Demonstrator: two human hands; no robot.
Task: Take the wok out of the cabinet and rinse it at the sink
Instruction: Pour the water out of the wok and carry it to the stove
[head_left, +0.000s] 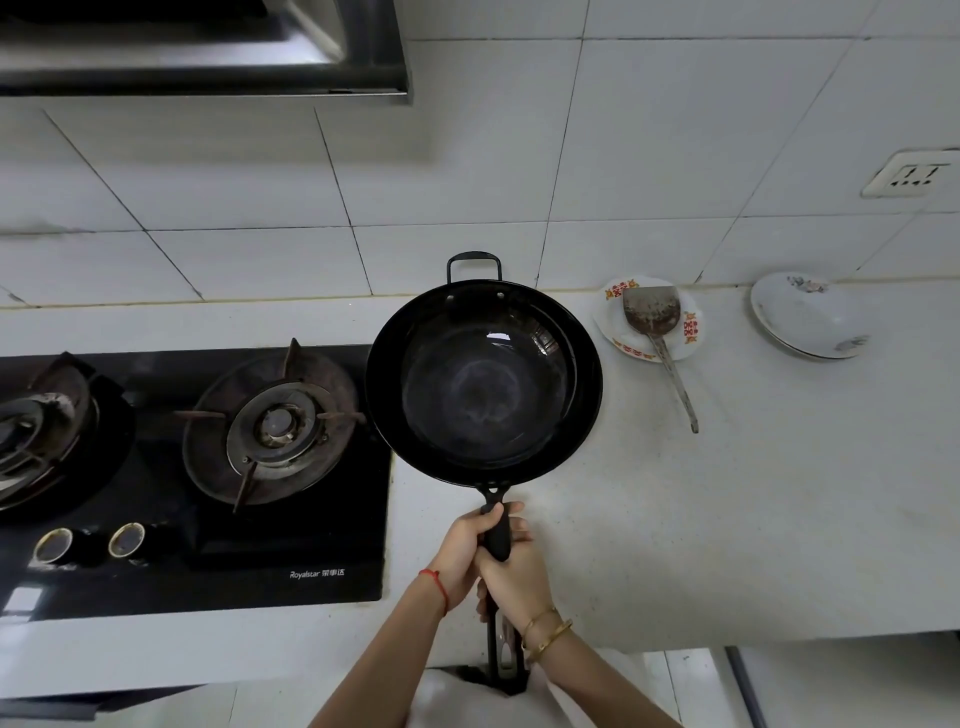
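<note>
A black wok (484, 382) with a long handle and a small loop handle at its far rim hangs over the white countertop (753, 493), just right of the stove. Both hands grip its long black handle. My left hand (467, 551), with a red string at the wrist, holds the handle higher up. My right hand (514, 577), with gold bangles, wraps the handle just below it. The inside of the wok is dark and holds nothing. No sink or cabinet is in view.
A black gas hob (322, 525) with two burners lies at the left, under a range hood (208, 47). A metal spatula (657, 332) rests on a patterned plate (691, 327) right of the wok. Another white dish (810, 317) leans at the tiled wall further right.
</note>
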